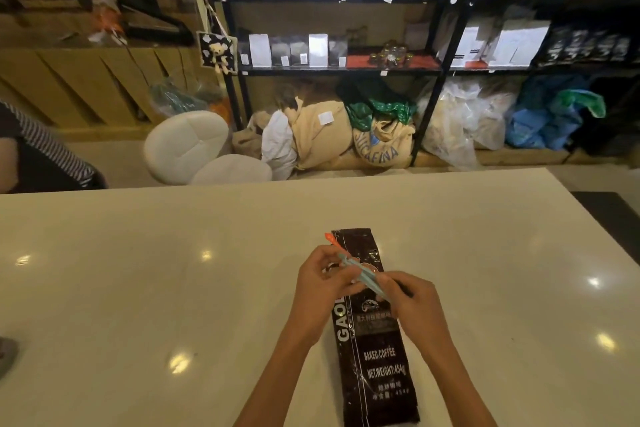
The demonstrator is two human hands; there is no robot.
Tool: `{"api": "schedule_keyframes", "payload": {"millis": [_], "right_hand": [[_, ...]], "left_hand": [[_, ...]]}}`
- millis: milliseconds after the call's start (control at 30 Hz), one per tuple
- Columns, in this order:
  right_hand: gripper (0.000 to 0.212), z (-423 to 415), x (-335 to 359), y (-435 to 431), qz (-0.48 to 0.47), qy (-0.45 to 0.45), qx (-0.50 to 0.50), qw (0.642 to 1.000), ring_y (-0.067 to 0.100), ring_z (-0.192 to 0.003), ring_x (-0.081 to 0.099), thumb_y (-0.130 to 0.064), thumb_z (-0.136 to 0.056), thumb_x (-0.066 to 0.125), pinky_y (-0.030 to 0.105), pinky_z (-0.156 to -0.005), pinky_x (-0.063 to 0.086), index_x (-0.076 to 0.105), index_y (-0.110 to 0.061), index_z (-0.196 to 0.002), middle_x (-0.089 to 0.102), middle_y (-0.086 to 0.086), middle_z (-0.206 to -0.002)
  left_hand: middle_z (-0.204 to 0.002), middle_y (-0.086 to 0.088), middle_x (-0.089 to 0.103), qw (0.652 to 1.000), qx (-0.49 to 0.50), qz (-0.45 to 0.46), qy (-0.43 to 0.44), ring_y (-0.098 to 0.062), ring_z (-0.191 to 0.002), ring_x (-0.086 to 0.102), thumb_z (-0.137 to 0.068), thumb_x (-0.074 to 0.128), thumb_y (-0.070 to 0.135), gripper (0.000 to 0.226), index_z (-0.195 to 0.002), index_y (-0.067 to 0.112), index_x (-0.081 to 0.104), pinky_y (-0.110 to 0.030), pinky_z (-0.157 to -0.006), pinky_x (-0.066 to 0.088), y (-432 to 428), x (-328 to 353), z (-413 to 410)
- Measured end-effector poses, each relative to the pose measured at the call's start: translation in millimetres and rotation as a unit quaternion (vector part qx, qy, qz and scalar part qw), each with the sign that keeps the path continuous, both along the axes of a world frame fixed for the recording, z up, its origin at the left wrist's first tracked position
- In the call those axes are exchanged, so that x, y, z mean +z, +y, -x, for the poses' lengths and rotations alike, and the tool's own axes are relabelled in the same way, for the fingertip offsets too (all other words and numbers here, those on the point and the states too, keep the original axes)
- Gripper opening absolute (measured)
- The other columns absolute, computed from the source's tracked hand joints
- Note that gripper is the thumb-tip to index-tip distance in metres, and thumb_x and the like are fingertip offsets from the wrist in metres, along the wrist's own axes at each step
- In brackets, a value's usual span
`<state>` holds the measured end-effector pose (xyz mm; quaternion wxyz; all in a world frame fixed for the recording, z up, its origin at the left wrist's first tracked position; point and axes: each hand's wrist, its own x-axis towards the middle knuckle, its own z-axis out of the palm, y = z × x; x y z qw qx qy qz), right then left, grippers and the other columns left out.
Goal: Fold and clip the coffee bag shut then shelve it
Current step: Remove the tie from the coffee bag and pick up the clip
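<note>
A long black coffee bag (375,367) with white lettering lies flat on the pale table (138,288), its top end pointing away from me. Above its upper half, my left hand (320,282) and my right hand (414,305) both hold a thin light-blue clip (363,279), which slants from upper left to lower right. An orange clip (329,239) pokes out at the bag's left edge, just beyond my left fingers. The bag's top looks unfolded.
Black metal shelves (329,69) behind the table carry white and grey bags, jars and boxes. Burlap sacks (381,146) and plastic bags lie on the floor beneath. White stools (187,146) stand beyond the far edge. Another person's striped sleeve (45,146) shows at the left.
</note>
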<state>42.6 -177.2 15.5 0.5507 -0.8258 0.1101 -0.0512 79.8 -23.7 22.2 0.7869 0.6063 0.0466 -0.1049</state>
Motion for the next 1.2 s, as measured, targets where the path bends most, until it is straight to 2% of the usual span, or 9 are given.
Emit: {"api": "schedule_keyframes", "payload": {"millis": [167,367,600,700,800,933,1000,1067,1200], "right_hand": [[0.016,0.4,-1.1,-1.3,0.031,-0.006,-0.011,0.999,0.007,-0.058,0.061,-0.030,-0.093,0.062,0.024,-0.055,0.046,0.076,-0.036,-0.095,0.074,-0.007,-0.072],[0.016,-9.0,9.6,-13.4,-0.069,-0.025,-0.087,0.994,0.003,-0.056,0.058,-0.021,-0.095,0.060,0.029,-0.053,0.052,0.076,-0.021,-0.093,0.071,-0.005,-0.072],[0.022,-9.1,27.0,-72.4,-0.184,0.167,0.180,0.952,0.021,-0.083,0.073,-0.022,-0.093,0.060,0.026,-0.064,0.057,0.076,-0.014,-0.107,0.076,0.004,-0.097],[0.016,-13.7,30.8,-92.8,-0.152,0.166,0.188,0.956,0.021,-0.080,0.074,-0.012,-0.090,0.065,0.023,-0.070,0.058,0.078,-0.010,-0.100,0.076,0.011,-0.088],[0.012,-18.9,30.4,-114.7,-0.109,0.131,0.169,0.971,0.021,-0.084,0.074,-0.008,-0.086,0.069,0.024,-0.075,0.058,0.079,-0.010,-0.094,0.077,0.011,-0.089],[0.010,-25.2,-3.2,-144.0,-0.014,0.034,0.002,0.999,0.020,-0.085,0.070,-0.014,-0.085,0.073,0.026,-0.067,0.054,0.075,-0.024,-0.088,0.076,-0.010,-0.086],[0.016,-22.0,-31.1,-148.6,0.037,0.029,-0.008,0.999,0.012,-0.088,0.068,-0.015,-0.086,0.072,0.016,-0.066,0.050,0.071,-0.031,-0.088,0.070,-0.026,-0.091],[0.019,-18.1,-61.5,-149.7,0.079,0.010,0.041,0.996,0.007,-0.092,0.066,-0.015,-0.087,0.072,0.007,-0.074,0.046,0.067,-0.033,-0.090,0.070,-0.023,-0.097],[0.016,-18.5,-101.3,-154.2,0.231,-0.060,0.133,0.962,0.019,-0.097,0.060,-0.032,-0.086,0.070,0.022,-0.085,0.044,0.069,-0.020,-0.096,0.064,-0.008,-0.108]], "left_hand": [[-0.098,-0.015,0.063,0.998,0.051,-0.026,-0.022,-0.027,-0.085,0.077,-0.087,0.064,-0.011,0.014,-0.098,-0.005,0.058,-0.029,-0.067,0.063,-9.0,2.6,-0.2],[-0.106,-0.013,0.072,0.995,0.071,0.051,-0.051,-0.032,-0.093,0.076,-0.083,0.070,-0.005,0.015,-0.094,0.001,0.063,-0.041,-0.078,0.063,-18.4,1.8,13.7],[-0.093,-0.009,0.079,0.992,0.051,-0.020,-0.114,-0.021,-0.095,0.075,-0.077,0.061,-0.025,0.027,-0.082,0.001,0.062,-0.027,-0.081,0.058,-5.3,-16.9,15.0],[-0.100,0.003,0.079,0.983,0.016,-0.087,-0.159,-0.013,-0.105,0.072,-0.078,0.064,-0.021,0.041,-0.081,0.018,0.073,-0.023,-0.089,0.055,-6.5,-22.1,17.6],[-0.123,0.012,0.070,0.958,0.018,-0.201,-0.205,-0.005,-0.124,0.058,-0.087,0.068,0.001,0.032,-0.108,0.024,0.074,-0.022,-0.107,0.044,-7.0,-32.2,22.2],[-0.141,0.010,0.049,0.974,0.091,-0.204,-0.024,0.010,-0.116,0.051,-0.094,0.064,0.030,0.049,-0.138,0.024,0.045,-0.014,-0.095,0.044,-4.4,-36.6,20.3],[-0.131,-0.005,0.061,0.984,0.038,-0.161,0.065,0.000,-0.099,0.066,-0.097,0.059,0.029,0.033,-0.127,0.018,0.052,-0.017,-0.078,0.055,-5.8,-37.0,18.3],[-0.121,-0.013,0.069,0.988,-0.001,-0.129,0.080,-0.020,-0.099,0.073,-0.098,0.058,0.024,0.022,-0.118,0.016,0.058,-0.030,-0.080,0.061,-9.4,-41.2,18.2],[-0.115,-0.023,0.069,0.996,-0.004,-0.059,0.069,-0.040,-0.104,0.069,-0.097,0.060,0.019,0.017,-0.109,0.008,0.059,-0.057,-0.092,0.054,-13.7,-43.5,21.0]]}}
